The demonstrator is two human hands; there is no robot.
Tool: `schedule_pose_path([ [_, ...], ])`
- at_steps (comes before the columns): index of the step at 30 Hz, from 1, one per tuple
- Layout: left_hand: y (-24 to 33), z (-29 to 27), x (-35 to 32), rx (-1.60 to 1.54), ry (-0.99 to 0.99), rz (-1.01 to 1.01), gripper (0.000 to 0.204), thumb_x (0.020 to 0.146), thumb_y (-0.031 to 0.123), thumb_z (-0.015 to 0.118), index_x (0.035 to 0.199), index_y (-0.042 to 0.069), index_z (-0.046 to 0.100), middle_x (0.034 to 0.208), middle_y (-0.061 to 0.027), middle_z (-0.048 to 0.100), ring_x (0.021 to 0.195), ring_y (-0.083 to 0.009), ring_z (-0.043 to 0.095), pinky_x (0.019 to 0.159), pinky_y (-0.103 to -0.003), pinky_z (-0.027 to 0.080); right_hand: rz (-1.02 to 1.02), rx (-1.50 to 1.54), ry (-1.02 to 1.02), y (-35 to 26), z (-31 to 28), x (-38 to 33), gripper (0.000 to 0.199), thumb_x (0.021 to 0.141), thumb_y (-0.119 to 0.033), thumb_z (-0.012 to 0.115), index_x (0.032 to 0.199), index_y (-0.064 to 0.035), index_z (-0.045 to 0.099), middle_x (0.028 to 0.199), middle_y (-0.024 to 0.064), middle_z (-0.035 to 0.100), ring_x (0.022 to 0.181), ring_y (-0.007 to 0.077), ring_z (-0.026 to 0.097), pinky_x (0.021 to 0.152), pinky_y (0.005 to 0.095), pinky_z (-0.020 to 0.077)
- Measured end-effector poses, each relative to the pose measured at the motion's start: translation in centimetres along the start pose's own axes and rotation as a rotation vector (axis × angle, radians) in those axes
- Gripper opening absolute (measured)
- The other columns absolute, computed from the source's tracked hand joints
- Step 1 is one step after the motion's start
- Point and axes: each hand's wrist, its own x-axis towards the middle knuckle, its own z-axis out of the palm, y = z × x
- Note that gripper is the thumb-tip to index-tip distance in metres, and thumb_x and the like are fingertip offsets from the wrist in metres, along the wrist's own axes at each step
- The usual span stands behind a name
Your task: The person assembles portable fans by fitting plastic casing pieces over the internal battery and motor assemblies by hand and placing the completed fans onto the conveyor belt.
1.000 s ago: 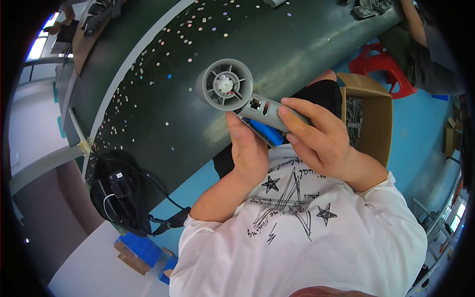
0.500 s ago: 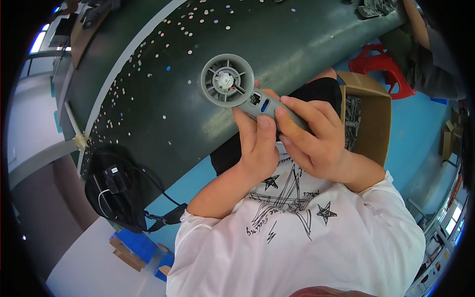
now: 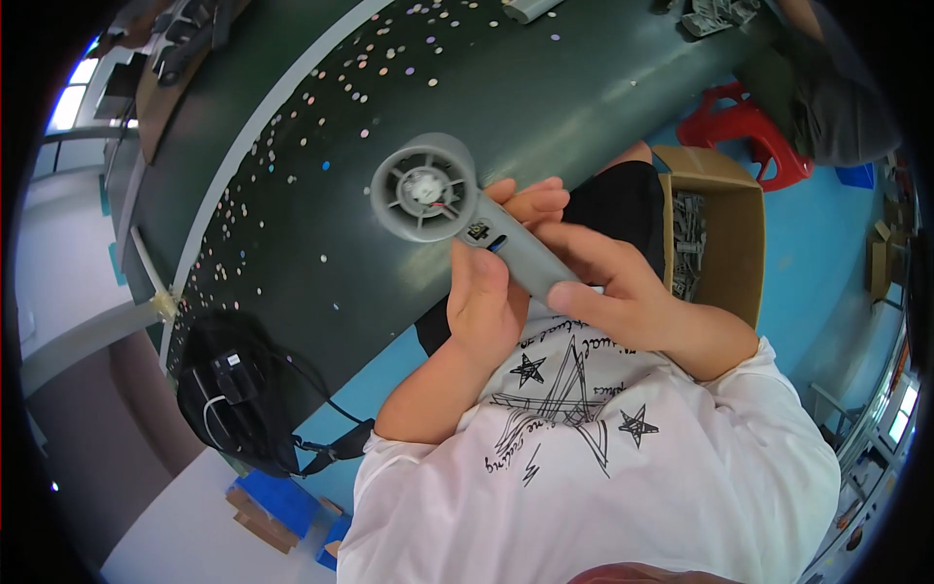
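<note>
A grey handheld fan (image 3: 530, 261) is held between my two hands above the near edge of the dark table. Its round head, with a white hub behind radial struts, points up and to the left. Two small openings show on the handle just below the head, one of them with a blue part inside. My left hand (image 3: 489, 292) grips the upper handle close to the head, thumb on the front and fingers reaching round behind. Around the lower end of the handle my right hand (image 3: 623, 292) is closed, its thumb on the front.
Many small coloured dots lie over the dark green table (image 3: 389, 282). A black bag (image 3: 233, 389) with a strap is at the left edge. On the right, a cardboard box (image 3: 730, 234) holds grey parts, near a red stool (image 3: 749, 136) and another person's arm (image 3: 798, 19).
The fan has shifted left and slightly down, its head tilting a little. My right hand has slid from the openings to the handle's lower end, uncovering more of the handle.
</note>
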Motion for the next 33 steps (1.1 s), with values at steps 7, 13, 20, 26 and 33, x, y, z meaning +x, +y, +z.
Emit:
schedule_pose_path([
  [7,3.1,-0.5,1.0,0.200,0.294,-0.002,0.103,0.078,0.023,0.079,0.149,0.008,0.006,0.139,-0.0202,0.039,0.111,-0.0323,0.058,0.089,-0.042,0.051,-0.284,-0.709,0.057,-1.4,-1.6,-0.5,0.042,0.086,-0.008,0.063,0.122,0.0071,0.050,0.096,0.0158,0.061,0.076,0.0231,0.061,0.066,0.0314,0.0487],
  [13,3.2,-1.1,1.1,0.428,0.218,0.160,0.109,0.065,0.014,0.088,0.143,0.015,0.013,0.143,-0.0216,0.031,0.105,-0.0323,0.059,0.083,-0.041,0.056,-0.540,-0.767,0.116,-0.4,-2.0,-0.5,0.044,0.080,-0.005,0.069,0.118,0.0094,0.052,0.093,0.0189,0.062,0.077,0.0302,0.062,0.066,0.0360,0.0495],
  [20,1.4,-1.1,0.2,0.459,0.293,0.224,0.100,0.067,0.016,0.087,0.139,0.014,0.018,0.141,-0.0239,0.031,0.093,-0.0292,0.061,0.077,-0.040,0.058,-0.505,-0.823,0.159,-0.3,-2.0,-1.1,0.041,0.080,-0.004,0.068,0.115,0.0101,0.055,0.090,0.0190,0.062,0.071,0.0294,0.061,0.062,0.0349,0.0490],
  [26,0.5,-1.0,0.5,0.489,0.246,0.325,0.097,0.069,0.015,0.086,0.138,0.014,0.018,0.144,-0.0251,0.027,0.094,-0.0291,0.061,0.077,-0.040,0.058,-0.578,-0.762,0.178,0.2,-2.8,-0.4,0.045,0.080,-0.006,0.069,0.119,0.0076,0.053,0.089,0.0186,0.061,0.068,0.0282,0.059,0.060,0.0344,0.0482],
  [33,2.9,0.3,5.8,0.459,0.284,0.113,0.085,0.085,0.009,0.068,0.146,0.009,0.008,0.140,-0.0212,0.034,0.093,-0.0247,0.063,0.072,-0.030,0.054,-0.280,-0.357,0.290,-4.1,-4.3,4.6,0.037,0.090,-0.020,0.060,0.121,0.0008,0.055,0.075,0.0040,0.060,0.060,0.0106,0.054,0.052,0.0245,0.0417],
])
